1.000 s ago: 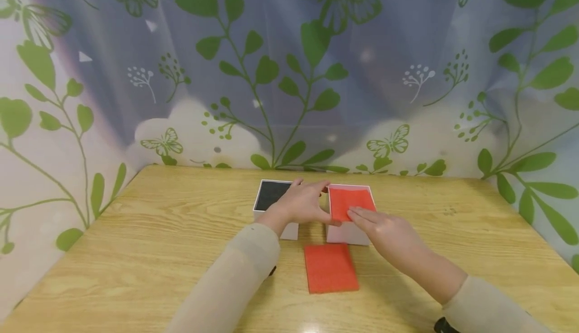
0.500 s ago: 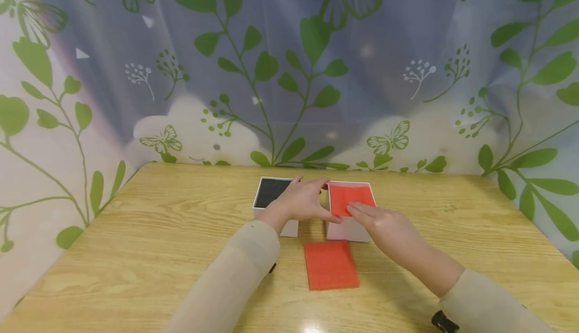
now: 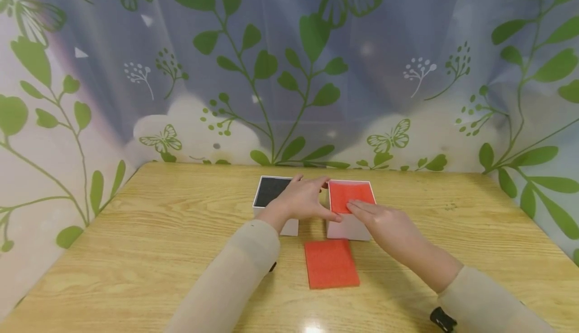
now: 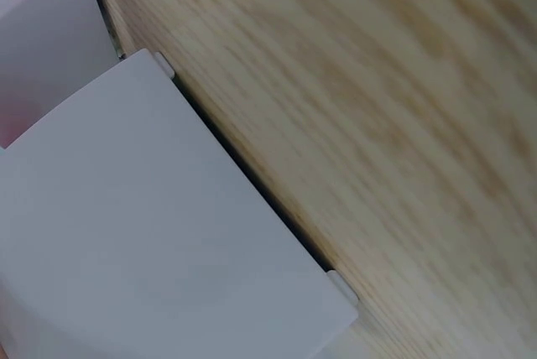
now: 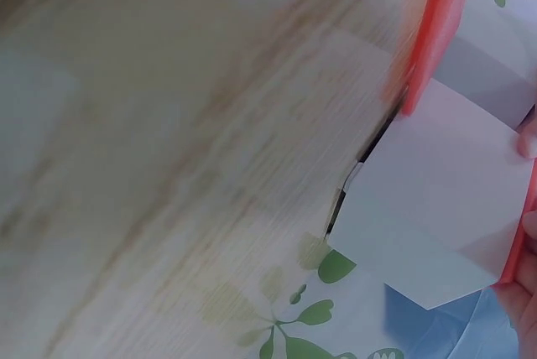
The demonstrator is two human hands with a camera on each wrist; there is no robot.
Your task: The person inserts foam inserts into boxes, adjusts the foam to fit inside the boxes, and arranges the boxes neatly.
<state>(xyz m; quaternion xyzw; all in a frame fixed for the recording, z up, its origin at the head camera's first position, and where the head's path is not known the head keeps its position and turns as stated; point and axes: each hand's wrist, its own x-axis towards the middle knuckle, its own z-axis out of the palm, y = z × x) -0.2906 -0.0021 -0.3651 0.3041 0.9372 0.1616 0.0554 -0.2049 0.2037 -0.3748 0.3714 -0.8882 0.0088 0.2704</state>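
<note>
Now your right hand point(image 3: 384, 225) flattens the red foam pad point(image 3: 350, 196) deeper into the right white box point(image 3: 349, 228), fingers straight; your left hand point(image 3: 300, 201) keeps steadying it, fingers relaxed, not gripping.

Reds, whites, wood grain
Red pad point(image 3: 350, 195) in white box point(image 3: 346, 229); black-lined white box point(image 3: 270, 192); red sheet point(image 3: 331, 263); blond-wood table point(image 3: 135, 242); green leaf-and-butterfly curtain point(image 3: 289, 66).

head view looks down across the table point(image 3: 135, 232); both wrist views sit close beside the white boxes point(image 4: 151, 233).
</note>
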